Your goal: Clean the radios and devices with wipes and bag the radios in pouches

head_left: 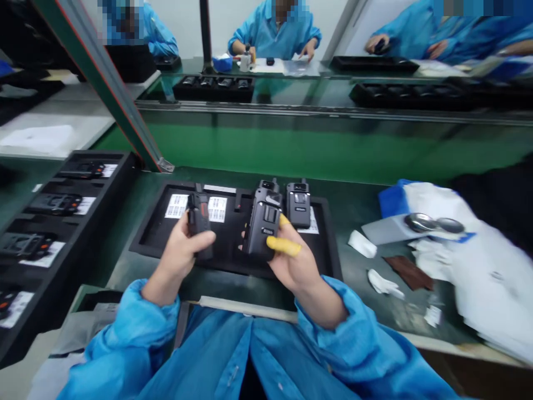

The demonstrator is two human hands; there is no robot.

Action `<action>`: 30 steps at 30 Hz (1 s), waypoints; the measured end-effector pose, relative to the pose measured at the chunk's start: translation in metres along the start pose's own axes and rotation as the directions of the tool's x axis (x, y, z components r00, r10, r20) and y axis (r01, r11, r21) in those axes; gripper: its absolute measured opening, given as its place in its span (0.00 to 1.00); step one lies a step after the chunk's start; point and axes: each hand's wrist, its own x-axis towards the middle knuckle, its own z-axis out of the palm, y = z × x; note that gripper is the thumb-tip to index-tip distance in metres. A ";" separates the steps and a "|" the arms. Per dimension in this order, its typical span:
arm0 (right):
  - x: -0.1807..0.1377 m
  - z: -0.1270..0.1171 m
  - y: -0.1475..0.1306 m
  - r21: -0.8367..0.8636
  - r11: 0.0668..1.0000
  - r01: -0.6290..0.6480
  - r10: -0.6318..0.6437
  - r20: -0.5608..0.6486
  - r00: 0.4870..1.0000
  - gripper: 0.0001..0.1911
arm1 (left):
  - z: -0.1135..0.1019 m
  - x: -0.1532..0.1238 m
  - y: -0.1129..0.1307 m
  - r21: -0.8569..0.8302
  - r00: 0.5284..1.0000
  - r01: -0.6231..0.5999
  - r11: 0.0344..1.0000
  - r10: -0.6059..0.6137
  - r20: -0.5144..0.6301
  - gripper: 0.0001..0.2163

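My left hand (pixel 183 244) is closed round a black handheld radio (pixel 200 214), held upright and edge-on, with an orange mark on its side. In my right hand (pixel 293 253), which wears yellow finger covers on the thumb and a finger, is another black handheld radio (pixel 266 219) with a clip and pale lettering facing me. Both are above a black foam tray (pixel 150 244). A similar radio (pixel 298 208) lies in the tray on the right, over a white label. White printed label sheets (pixel 217 209) show beside the left radio. Part of one more may show behind the right one, partly hidden.
At left, a long black tray (pixel 45 253) holds several similar devices with labels. White cloths or bags (pixel 478 266), a brown scrap (pixel 408 272) and white scraps (pixel 362 244) lie at right. A slanted metal post (pixel 120 100) rises behind. Co-workers in blue (pixel 275 30) sit beyond the green partition.
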 end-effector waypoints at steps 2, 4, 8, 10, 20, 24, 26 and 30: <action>0.003 0.000 -0.010 0.136 0.979 -0.155 0.151 0.038 0.988 0.15 | -0.001 0.003 0.002 -0.252 0.981 0.193 0.948 -0.195 0.018 0.20; 0.007 -0.002 -0.015 0.234 0.934 -0.269 0.266 0.043 0.963 0.11 | -0.002 0.005 0.002 -0.361 0.966 0.254 0.897 -0.256 0.044 0.17; 0.011 -0.005 -0.015 0.366 0.856 -0.365 0.394 -0.003 0.919 0.15 | -0.006 0.003 0.004 -0.338 0.974 0.224 0.914 -0.202 0.102 0.24; 0.012 -0.004 -0.014 0.396 0.841 -0.369 0.406 -0.011 0.914 0.16 | -0.009 0.000 0.006 -0.310 0.982 0.181 0.933 -0.156 0.106 0.25; 0.009 -0.008 -0.011 0.307 0.887 -0.345 0.350 0.040 0.936 0.17 | -0.013 -0.009 0.009 -0.282 0.956 0.075 0.956 0.012 0.293 0.42; 0.008 -0.010 -0.008 0.235 0.912 -0.337 0.337 0.042 0.941 0.16 | -0.007 -0.006 0.005 -0.151 0.966 -0.002 0.988 0.041 0.257 0.60; 0.009 -0.012 -0.007 0.176 0.933 -0.315 0.313 0.043 0.949 0.15 | -0.005 -0.005 0.003 -0.106 0.967 -0.024 0.994 0.050 0.250 0.63; 0.012 -0.012 -0.005 0.106 0.943 -0.316 0.313 0.046 0.949 0.14 | -0.006 -0.004 0.003 -0.113 0.970 -0.011 0.994 0.038 0.241 0.63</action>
